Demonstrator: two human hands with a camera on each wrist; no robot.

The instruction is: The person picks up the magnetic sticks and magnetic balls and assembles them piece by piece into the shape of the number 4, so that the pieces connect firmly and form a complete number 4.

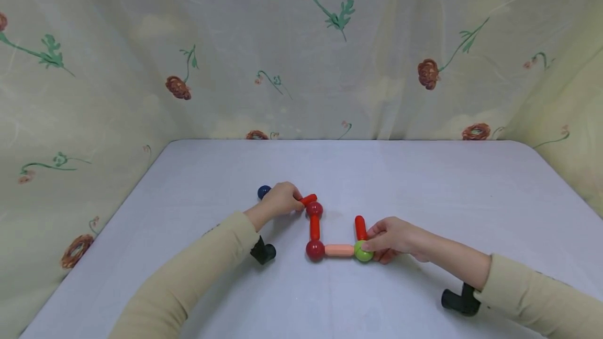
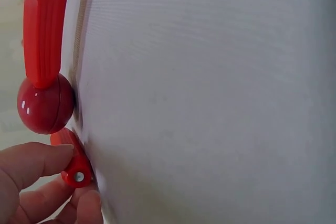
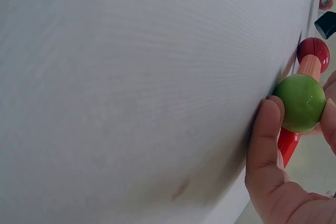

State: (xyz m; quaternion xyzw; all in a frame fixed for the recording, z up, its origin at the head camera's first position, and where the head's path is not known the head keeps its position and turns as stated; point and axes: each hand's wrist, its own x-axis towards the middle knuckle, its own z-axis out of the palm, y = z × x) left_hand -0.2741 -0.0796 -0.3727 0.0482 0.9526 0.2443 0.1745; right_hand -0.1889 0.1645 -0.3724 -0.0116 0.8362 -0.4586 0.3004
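My left hand [image 1: 281, 199] pinches a short red rod [image 1: 309, 199] between thumb and fingers, close to a dark red ball [image 1: 314, 210]. In the left wrist view a round silver spot shows on the end of that rod [image 2: 76, 166]. A second red rod [image 1: 314, 228] joins this ball to another dark red ball [image 1: 315, 250] nearer me. From there a pink rod [image 1: 339, 250] runs right to a green ball [image 1: 363, 251]. My right hand [image 1: 395, 237] grips the green ball with thumb and fingers. Another red rod [image 1: 360, 227] points away from the green ball.
A dark blue ball [image 1: 264, 191] lies just beyond my left wrist, partly hidden by it. Black wrist cameras [image 1: 263, 251] hang under both forearms. The white table [image 1: 424, 177] ends at a flowered curtain [image 1: 226, 56] behind and at the sides.
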